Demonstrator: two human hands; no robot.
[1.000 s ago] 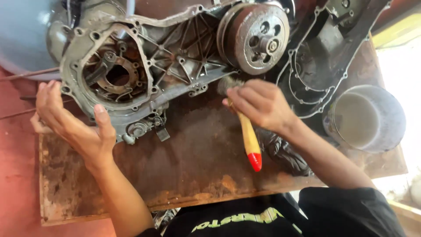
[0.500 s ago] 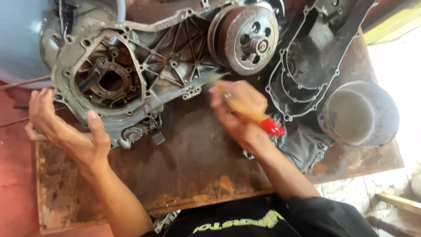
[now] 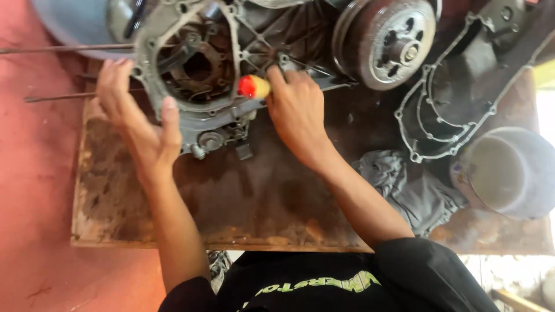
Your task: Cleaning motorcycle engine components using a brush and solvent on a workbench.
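left hand [image 3: 136,124] open, gripping rim of engine case [image 3: 231,75] at left | right hand [image 3: 298,110] clamped on brush handle [image 3: 253,86], yellow with red tip, against case middle | rag [image 3: 404,185], bucket [image 3: 511,170] right on counter [image 3: 231,202]

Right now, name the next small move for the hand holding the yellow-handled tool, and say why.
Probably keep the left hand braced on the engine casing and work the yellow-handled tool along the casing ribs under the right hand. Its working end is hidden beneath the fingers, pressed against the casing, and the casing looks grimy there.
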